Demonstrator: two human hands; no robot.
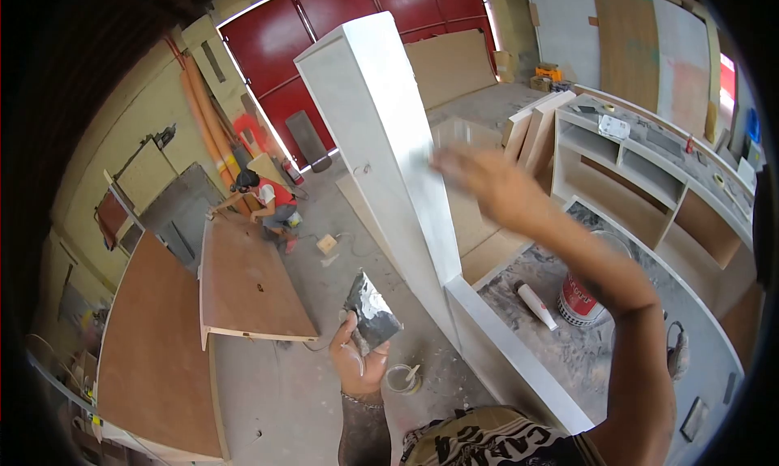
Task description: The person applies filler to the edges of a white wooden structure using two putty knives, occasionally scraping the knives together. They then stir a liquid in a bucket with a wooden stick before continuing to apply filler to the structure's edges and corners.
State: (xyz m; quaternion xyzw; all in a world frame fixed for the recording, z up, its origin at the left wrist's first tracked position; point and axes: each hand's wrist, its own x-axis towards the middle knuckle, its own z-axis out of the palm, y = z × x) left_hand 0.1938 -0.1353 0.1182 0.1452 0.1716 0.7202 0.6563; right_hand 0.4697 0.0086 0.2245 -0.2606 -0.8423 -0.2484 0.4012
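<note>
My left hand (361, 359) is closed around a dark, roughly square putty board (373, 318) with white putty smeared on its face. Motion smears my right hand (487, 186), reaching across to the bright edge of a tall white cabinet panel (410, 141). Its fingers look pinched together at that surface, and a small greyish blur shows at their tips, too smeared to name. Below my left hand, a small tub (402, 378) with a stick-like handle in it stands on the floor.
Right of me, a red-and-white paint can (580, 295) and a white tube (536, 305) stand on a stained top, with white shelving (600, 141) behind. Brown panels (251, 279) stand to the left, where a person in a red vest (276, 196) crouches.
</note>
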